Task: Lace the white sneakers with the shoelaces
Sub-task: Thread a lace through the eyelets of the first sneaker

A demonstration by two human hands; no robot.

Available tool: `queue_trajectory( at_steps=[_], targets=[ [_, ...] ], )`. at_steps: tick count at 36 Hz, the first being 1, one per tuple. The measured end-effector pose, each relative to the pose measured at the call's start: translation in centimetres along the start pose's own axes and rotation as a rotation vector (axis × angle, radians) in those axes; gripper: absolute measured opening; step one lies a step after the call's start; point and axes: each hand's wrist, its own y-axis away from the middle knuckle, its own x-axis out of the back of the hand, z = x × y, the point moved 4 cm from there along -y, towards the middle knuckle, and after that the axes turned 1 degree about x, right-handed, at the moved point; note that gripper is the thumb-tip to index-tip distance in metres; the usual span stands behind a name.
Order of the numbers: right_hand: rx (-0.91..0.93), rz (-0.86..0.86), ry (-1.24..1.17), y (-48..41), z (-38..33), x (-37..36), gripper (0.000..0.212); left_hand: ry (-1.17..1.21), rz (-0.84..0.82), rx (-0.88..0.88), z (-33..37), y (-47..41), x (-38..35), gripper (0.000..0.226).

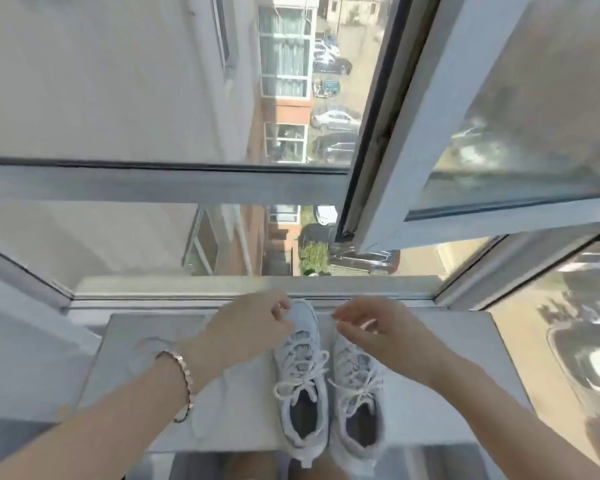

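Observation:
Two white sneakers stand side by side on a grey window sill, toes toward the glass. The left sneaker and the right sneaker both show white laces crossed through their eyelets, with loose ends near the openings. My left hand, a beaded bracelet on its wrist, rests over the toe of the left sneaker with fingers curled on it. My right hand hovers above the right sneaker's toe, fingers bent and apart; whether it pinches a lace end is unclear.
An open window sash swings inward at the upper right. Beyond the frame lies a steep drop to buildings and parked cars. The heels of both sneakers overhang the sill's near edge.

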Motion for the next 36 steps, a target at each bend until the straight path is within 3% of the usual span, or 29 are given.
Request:
queue_trajectory(
  at_steps=[5, 8, 11, 17, 22, 26, 32, 36],
  targets=[
    [-0.005, -0.152, 0.328, -2.0, 5.4, -5.1, 0.030, 0.090, -0.196, 0.023, -2.2, 0.5, -7.5, 0.030],
    [0.023, -0.172, 0.420, -2.1, 7.0, -7.2, 0.033, -0.064, -0.038, -0.104, -3.6, 0.4, -9.5, 0.034],
    [0.043, -0.125, 0.430, -2.1, 8.1, -8.4, 0.031, 0.031, 0.119, -0.162, -4.2, 0.6, -10.6, 0.027],
    [0.133, -0.011, 0.302, -1.1, 9.5, -9.5, 0.036, 0.330, 0.318, -0.221, -5.3, 1.6, -12.1, 0.019],
    [0.136, 0.050, 0.246, 0.0, 9.1, -10.3, 0.034, 0.248, 0.447, -0.276, -4.8, 3.0, -12.4, 0.020],
    [0.153, 0.098, 0.272, 1.2, 8.2, -10.5, 0.033, 0.214, 0.421, -0.300, -4.3, 3.8, -11.9, 0.023],
    [0.170, 0.170, -0.069, 2.8, 6.8, -9.5, 0.016, 0.200, 0.449, -0.322, -4.3, 4.3, -12.4, 0.025],
    [0.238, 0.245, -0.298, 3.9, 4.9, -7.9, 0.018, 0.202, 0.484, -0.338, -4.7, 4.4, -12.7, 0.022]
  ],
)
